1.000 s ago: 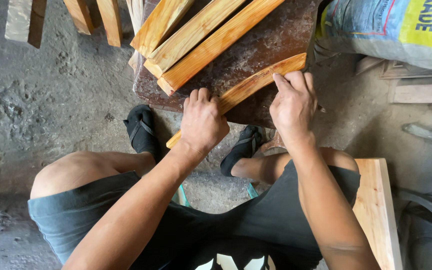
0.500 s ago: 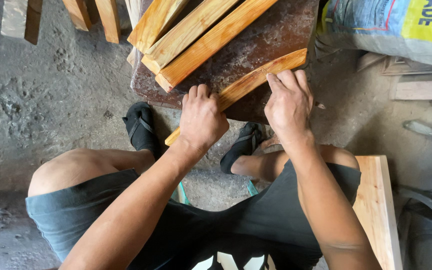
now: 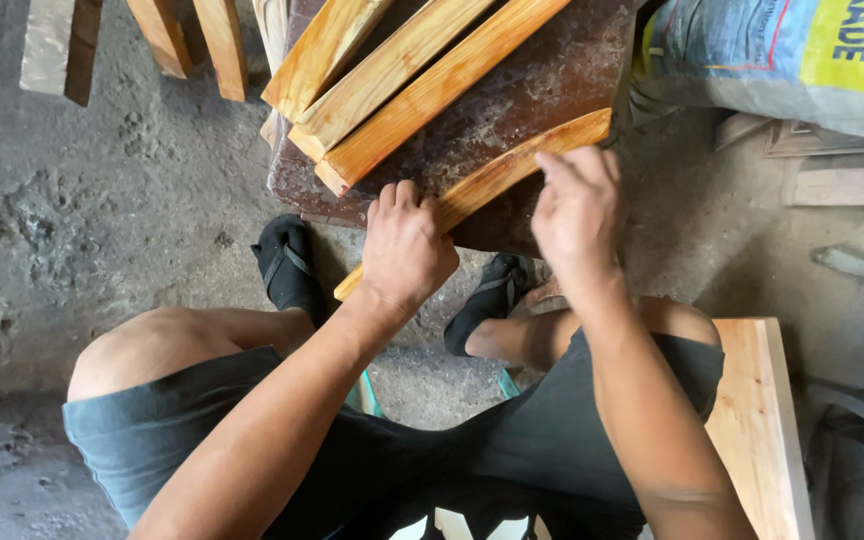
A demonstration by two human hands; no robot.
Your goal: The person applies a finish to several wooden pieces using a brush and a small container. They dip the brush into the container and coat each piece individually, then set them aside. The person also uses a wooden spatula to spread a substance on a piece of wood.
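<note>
A: Slab (image 3: 552, 90) first, since it's the biggest thing here: one dark, rusty-brown work surface, set far from the seated person, with bare concrete floor (image 3: 102, 220) to its left

B: And on it?

A: Three pale wooden battens (image 3: 422, 95) lie side by side on its far left part, all slanting the same way. A fourth strip, the wooden slat (image 3: 512, 170) under the hands, lies nearer. Its long axis runs from near-left, where its end juts off the slab's edge over the floor, up to far-right on the slab

B: Which hand is closer to it?

A: Both are at it. The left hand (image 3: 407, 245) lies palm-down over the slat's lower, near-left half, fingers curled closed across its top, pressing it down. The right hand (image 3: 577, 210) is at the far-right half, fingers loosely bent with the tips close to the slat's upper edge. It's a bit blurred, so I can't tell whether they pinch the wood or only brush it. From those fingertips the slat runs away down-left toward the other hand

B: Anything else, counted?

A: One printed sack (image 3: 782, 55) far right, one light wooden bench (image 3: 757, 420) the person sits on at near right, and at least three more wood pieces (image 3: 182, 40) at the far left edge of view. Smallest: two dark sandals (image 3: 287, 265) on the person's feet, below the slab's near edge
</note>
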